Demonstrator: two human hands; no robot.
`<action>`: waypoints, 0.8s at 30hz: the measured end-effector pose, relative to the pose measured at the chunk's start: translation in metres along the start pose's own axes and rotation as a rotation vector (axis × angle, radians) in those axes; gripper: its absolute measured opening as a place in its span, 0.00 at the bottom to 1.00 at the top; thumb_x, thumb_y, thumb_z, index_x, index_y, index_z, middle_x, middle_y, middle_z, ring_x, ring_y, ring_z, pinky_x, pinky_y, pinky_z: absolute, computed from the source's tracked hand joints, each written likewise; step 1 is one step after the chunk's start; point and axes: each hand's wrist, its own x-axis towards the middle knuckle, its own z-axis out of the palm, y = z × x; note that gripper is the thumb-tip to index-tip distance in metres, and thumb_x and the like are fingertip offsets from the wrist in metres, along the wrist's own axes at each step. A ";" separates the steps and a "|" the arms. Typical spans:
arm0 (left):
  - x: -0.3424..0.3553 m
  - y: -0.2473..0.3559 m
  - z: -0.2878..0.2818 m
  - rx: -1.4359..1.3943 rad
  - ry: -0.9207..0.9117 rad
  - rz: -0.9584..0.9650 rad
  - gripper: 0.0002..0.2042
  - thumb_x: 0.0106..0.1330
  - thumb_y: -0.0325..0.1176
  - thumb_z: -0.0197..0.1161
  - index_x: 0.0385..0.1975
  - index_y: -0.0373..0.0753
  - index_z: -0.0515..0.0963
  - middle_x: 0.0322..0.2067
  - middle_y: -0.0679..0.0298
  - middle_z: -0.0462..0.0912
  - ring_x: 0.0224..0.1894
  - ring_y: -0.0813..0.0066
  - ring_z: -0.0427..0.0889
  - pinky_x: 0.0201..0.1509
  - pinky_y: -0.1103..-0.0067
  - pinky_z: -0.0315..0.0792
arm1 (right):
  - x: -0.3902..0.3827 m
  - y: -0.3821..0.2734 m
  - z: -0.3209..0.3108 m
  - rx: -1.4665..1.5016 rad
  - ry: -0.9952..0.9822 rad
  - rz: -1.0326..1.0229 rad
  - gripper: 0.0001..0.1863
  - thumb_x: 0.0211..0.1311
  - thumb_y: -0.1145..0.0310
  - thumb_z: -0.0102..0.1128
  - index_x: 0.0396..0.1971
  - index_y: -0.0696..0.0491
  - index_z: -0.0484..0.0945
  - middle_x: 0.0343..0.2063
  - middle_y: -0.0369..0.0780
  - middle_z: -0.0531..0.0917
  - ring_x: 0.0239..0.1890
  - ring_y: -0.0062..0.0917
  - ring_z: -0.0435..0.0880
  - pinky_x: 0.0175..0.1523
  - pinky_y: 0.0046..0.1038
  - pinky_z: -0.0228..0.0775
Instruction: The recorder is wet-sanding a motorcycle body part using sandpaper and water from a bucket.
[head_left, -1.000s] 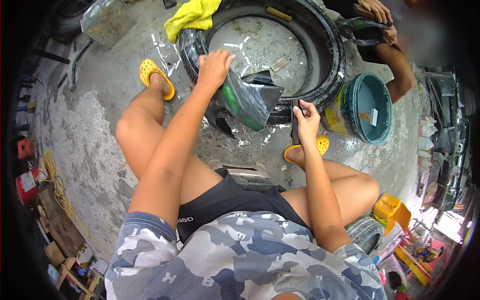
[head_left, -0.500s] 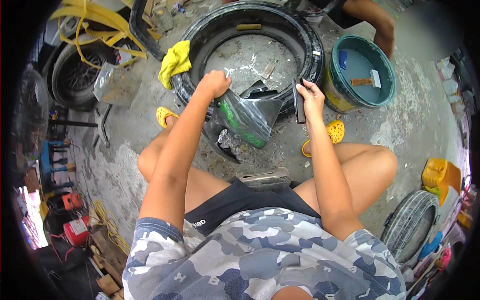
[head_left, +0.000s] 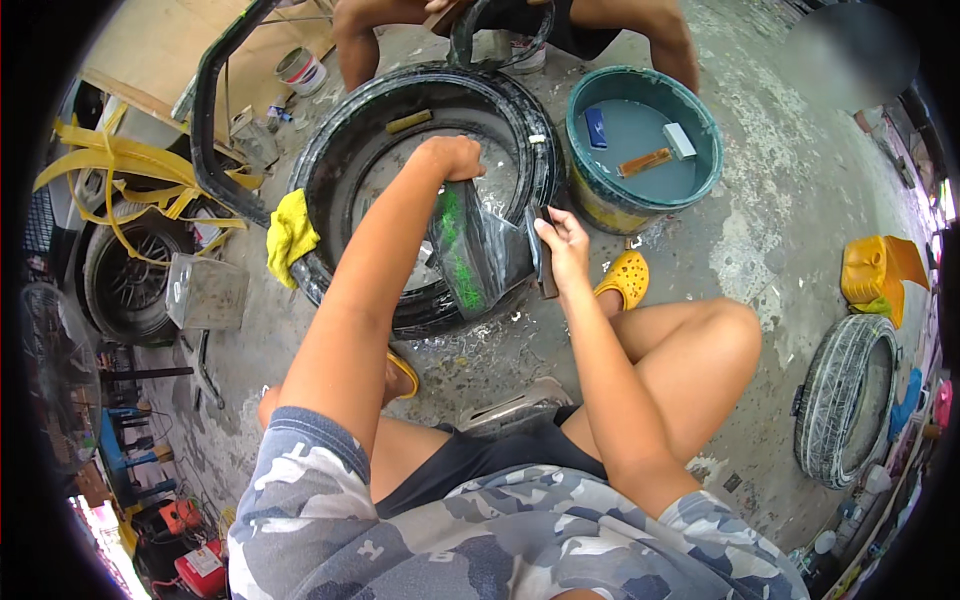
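My left hand is closed on the far end of a dark curved panel with bright green patches and grey scuffs. The panel lies tilted over the near part of a big black tyre on the floor. My right hand pinches a dark, flat sanding block upright beside the panel's right edge. Whether block and panel touch, I cannot tell. Over the tyre's left rim hangs a yellow cloth.
Right of the tyre stands a teal bucket of cloudy water with several small blocks in it. Another person's bare legs are beyond it. A black curved frame leans at left. A wrapped tyre and a yellow jug sit far right.
The view has shifted, bringing the other person's legs into sight. The panel has been lifted and turned over the tyre with my left hand. My right hand still holds the block near its right edge.
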 end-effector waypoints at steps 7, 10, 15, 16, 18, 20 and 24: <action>0.046 -0.009 0.051 -0.406 0.125 0.092 0.28 0.64 0.58 0.54 0.59 0.48 0.71 0.55 0.40 0.73 0.58 0.47 0.73 0.63 0.64 0.65 | 0.000 0.027 -0.005 -0.106 0.193 -0.076 0.15 0.60 0.75 0.62 0.47 0.61 0.74 0.33 0.37 0.83 0.34 0.15 0.78 0.40 0.18 0.69; 0.030 -0.022 0.074 -0.448 0.034 -0.016 0.43 0.59 0.69 0.51 0.64 0.39 0.60 0.55 0.37 0.71 0.59 0.47 0.71 0.65 0.63 0.62 | 0.006 0.046 -0.016 -0.161 0.291 -0.054 0.16 0.59 0.75 0.63 0.47 0.61 0.74 0.31 0.39 0.83 0.32 0.16 0.78 0.38 0.19 0.68; -0.003 -0.030 0.089 -0.578 -0.248 -0.158 0.54 0.49 0.78 0.50 0.62 0.29 0.66 0.62 0.42 0.66 0.66 0.48 0.65 0.69 0.64 0.57 | 0.009 0.056 -0.009 -0.113 0.314 -0.053 0.15 0.60 0.75 0.62 0.46 0.61 0.74 0.29 0.38 0.82 0.30 0.17 0.78 0.36 0.18 0.68; -0.007 -0.022 0.093 -0.547 -0.195 -0.235 0.52 0.48 0.78 0.51 0.57 0.30 0.73 0.62 0.44 0.68 0.66 0.49 0.65 0.68 0.64 0.58 | 0.006 0.054 -0.007 -0.081 0.327 -0.037 0.15 0.60 0.75 0.62 0.46 0.61 0.74 0.29 0.38 0.82 0.31 0.17 0.78 0.37 0.19 0.68; -0.010 -0.021 0.100 -0.639 -0.202 -0.238 0.51 0.48 0.77 0.52 0.56 0.31 0.73 0.62 0.45 0.68 0.65 0.49 0.66 0.68 0.65 0.59 | -0.001 0.049 -0.002 -0.023 0.347 -0.040 0.14 0.60 0.75 0.62 0.45 0.61 0.74 0.29 0.38 0.82 0.31 0.17 0.79 0.37 0.19 0.69; -0.009 -0.021 0.102 -0.772 -0.218 -0.226 0.50 0.46 0.75 0.55 0.55 0.31 0.75 0.59 0.44 0.71 0.62 0.50 0.71 0.66 0.66 0.61 | -0.002 0.057 -0.007 -0.056 0.330 -0.027 0.14 0.60 0.75 0.62 0.45 0.61 0.74 0.29 0.37 0.82 0.31 0.17 0.78 0.37 0.19 0.68; -0.017 -0.023 0.075 -0.603 -0.114 -0.079 0.53 0.43 0.75 0.57 0.52 0.23 0.74 0.52 0.38 0.76 0.55 0.50 0.76 0.61 0.67 0.66 | -0.010 0.057 -0.006 -0.064 0.322 -0.085 0.15 0.60 0.74 0.62 0.46 0.61 0.73 0.27 0.34 0.79 0.28 0.14 0.73 0.35 0.18 0.64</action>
